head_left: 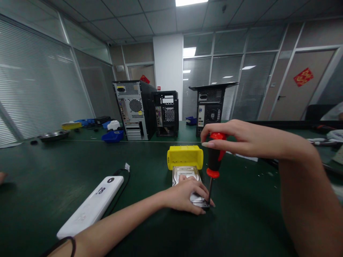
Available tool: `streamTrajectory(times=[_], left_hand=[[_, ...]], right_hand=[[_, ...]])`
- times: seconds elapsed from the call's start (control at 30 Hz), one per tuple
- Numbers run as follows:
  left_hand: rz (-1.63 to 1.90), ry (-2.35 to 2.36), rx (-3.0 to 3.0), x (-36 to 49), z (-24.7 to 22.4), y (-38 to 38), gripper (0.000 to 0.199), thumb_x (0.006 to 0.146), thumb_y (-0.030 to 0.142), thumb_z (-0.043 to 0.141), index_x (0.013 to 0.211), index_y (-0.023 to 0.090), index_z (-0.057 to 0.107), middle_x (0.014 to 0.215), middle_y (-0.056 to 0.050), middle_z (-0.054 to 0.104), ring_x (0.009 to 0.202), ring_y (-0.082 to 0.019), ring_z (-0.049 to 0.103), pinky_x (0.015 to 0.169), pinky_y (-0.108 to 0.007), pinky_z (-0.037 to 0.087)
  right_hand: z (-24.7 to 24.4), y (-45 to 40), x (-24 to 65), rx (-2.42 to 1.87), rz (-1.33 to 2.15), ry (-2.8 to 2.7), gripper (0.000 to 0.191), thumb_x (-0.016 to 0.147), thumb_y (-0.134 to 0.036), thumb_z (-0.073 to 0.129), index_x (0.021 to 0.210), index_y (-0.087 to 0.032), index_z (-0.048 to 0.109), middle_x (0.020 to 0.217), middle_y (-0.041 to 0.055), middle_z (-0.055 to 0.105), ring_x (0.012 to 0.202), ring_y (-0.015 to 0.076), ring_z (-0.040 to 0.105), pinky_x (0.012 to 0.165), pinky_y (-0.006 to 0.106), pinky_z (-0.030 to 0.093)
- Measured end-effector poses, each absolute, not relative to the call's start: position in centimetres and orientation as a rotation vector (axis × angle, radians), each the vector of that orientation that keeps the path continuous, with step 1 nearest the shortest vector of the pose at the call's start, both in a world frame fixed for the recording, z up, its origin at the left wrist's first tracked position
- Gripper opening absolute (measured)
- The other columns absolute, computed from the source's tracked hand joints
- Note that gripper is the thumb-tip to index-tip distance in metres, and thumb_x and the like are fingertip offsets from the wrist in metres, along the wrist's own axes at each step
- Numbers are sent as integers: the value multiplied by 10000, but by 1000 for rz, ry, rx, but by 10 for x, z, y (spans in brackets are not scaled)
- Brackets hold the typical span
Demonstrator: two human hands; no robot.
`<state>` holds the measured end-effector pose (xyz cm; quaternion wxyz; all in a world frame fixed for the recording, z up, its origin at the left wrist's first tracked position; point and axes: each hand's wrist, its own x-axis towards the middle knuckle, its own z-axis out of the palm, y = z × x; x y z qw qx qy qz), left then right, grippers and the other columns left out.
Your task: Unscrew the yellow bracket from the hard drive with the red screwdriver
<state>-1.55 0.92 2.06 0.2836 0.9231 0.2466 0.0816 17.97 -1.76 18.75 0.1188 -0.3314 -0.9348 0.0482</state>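
A silver hard drive (175, 175) lies flat on the green table (150, 235), partly covered by my left hand (189, 194). That hand's fingers press over the drive and curl down at its near right corner. My right hand (230, 137) grips the top of a red and black screwdriver (214, 160) between thumb and fingers. The screwdriver stands nearly upright, its tip at the drive's near right corner; whether a screw sits under it I cannot make out. Right behind the drive is a yellow bin (184, 159), tipped with its opening toward me.
A white power bank (92, 207) with a black cable lies at left. Computer cases (147, 114) stand at the back, with another case (210, 107) behind my right hand. Blue bins (112, 136) and a metal bowl (53, 135) are back left. Another person's fingertips (2, 176) show at the left edge.
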Motion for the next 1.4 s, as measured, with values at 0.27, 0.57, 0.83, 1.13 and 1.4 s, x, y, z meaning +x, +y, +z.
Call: streamTrajectory(times=[0.27,0.57,0.83,1.13,1.4], left_hand=[[316,695,2448,-11,19,6,227,877,403,571,1022,282,698,1131,-11,662,1093,-213,528,941,-390,237],[413,725,2381,-9,14,3,190,840,384,627,965,270,714,1044,3,696,1056,-201,552,943,-390,211],[495,775,2270,-6,14,0,140,789,337,687,828,206,714,934,8,720,999,-217,598,979,-439,172],[503,799,2285,-5,13,0,117,776,309,695,820,202,713,951,7,720,999,-212,595,982,-434,174],[527,797,2305,-5,10,0,93,763,304,708,811,224,718,940,23,712,1005,-217,591,977,-436,169]], right_hand=[[187,-19,180,-1021,125,-2711,311,913,-429,410,833,-187,588,729,15,616,643,144,559,572,268,373],[184,-8,186,-970,226,-2718,259,921,-398,400,959,-195,557,828,25,616,719,156,577,638,283,424],[186,-8,187,-1008,218,-2718,239,906,-393,441,891,-203,585,802,14,619,696,147,571,628,277,420],[187,-9,188,-1066,191,-2704,253,904,-406,445,892,-198,589,790,13,613,685,143,559,608,262,406],[187,-7,191,-1074,185,-2695,203,881,-378,501,913,-215,619,816,-13,642,711,134,586,624,246,421]])
